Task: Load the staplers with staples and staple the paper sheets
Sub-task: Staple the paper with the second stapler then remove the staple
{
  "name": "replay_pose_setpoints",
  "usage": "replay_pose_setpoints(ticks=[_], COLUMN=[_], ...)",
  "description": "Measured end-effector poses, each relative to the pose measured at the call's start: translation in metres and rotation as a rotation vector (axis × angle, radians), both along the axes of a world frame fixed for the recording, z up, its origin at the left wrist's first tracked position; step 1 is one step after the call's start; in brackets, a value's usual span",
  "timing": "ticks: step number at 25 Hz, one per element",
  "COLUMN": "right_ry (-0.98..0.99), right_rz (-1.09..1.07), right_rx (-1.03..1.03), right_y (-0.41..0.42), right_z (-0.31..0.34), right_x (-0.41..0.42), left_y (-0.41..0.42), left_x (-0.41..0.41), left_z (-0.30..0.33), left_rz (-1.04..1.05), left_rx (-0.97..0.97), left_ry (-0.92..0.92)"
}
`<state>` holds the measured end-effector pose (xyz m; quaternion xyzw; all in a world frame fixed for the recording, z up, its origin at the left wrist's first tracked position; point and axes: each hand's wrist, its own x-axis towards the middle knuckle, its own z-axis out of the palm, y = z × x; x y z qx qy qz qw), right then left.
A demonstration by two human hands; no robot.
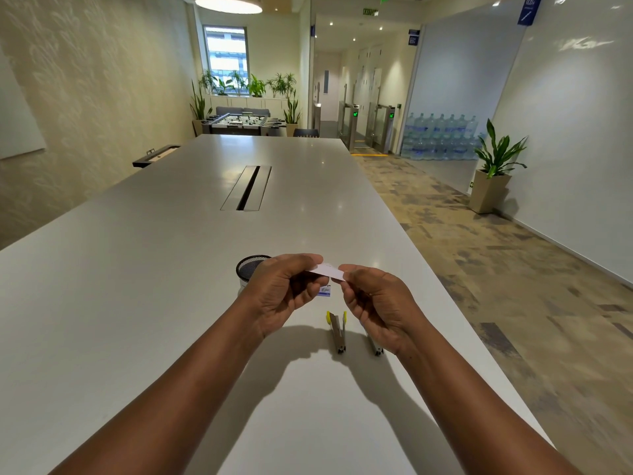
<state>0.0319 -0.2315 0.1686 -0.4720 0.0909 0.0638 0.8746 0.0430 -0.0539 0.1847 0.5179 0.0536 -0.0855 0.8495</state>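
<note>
My left hand (284, 291) and my right hand (376, 303) are raised above the white table (137, 286), both pinching a small white slip of paper (329, 270) between thumb and fingers. Below them a stapler with yellow ends (337, 329) lies on the table, its metal body pointing toward me. A second stapler (374, 344) lies parallel just to its right, mostly hidden under my right hand. A small blue and white staple box (324, 291) sits on the table beneath my fingers.
A black mesh cup (248, 267) stands behind my left hand. A cable slot (247, 188) is set in the middle of the table. The table's right edge runs along carpeted floor, with a potted plant (493, 173) by the wall.
</note>
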Motion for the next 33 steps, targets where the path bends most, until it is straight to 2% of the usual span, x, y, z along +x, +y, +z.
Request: replay_pose_setpoints(ticks=[5,10,19,26,33], right_ry=[-0.01,-0.054,-0.115,-0.031,0.017], right_rz=[0.01,0.014,0.02,-0.017,-0.022], right_rx=[-0.038,-0.078,-0.071,0.016,0.066], right_y=[-0.003,-0.004,-0.003,0.002,0.001], right_z=[-0.002,0.0,0.006,0.006,0.0], right_x=[0.002,0.004,0.004,0.005,0.004], left_y=[-0.001,-0.002,0.0,0.001,0.0], left_x=[0.0,0.002,0.008,0.01,0.009], left_z=[-0.001,0.0,-0.004,0.0,-0.002], left_rz=[-0.001,-0.014,-0.02,-0.028,-0.053], left_rx=[0.096,0.1,-0.006,-0.186,-0.222], left_ry=[-0.053,-0.059,0.013,0.095,0.151])
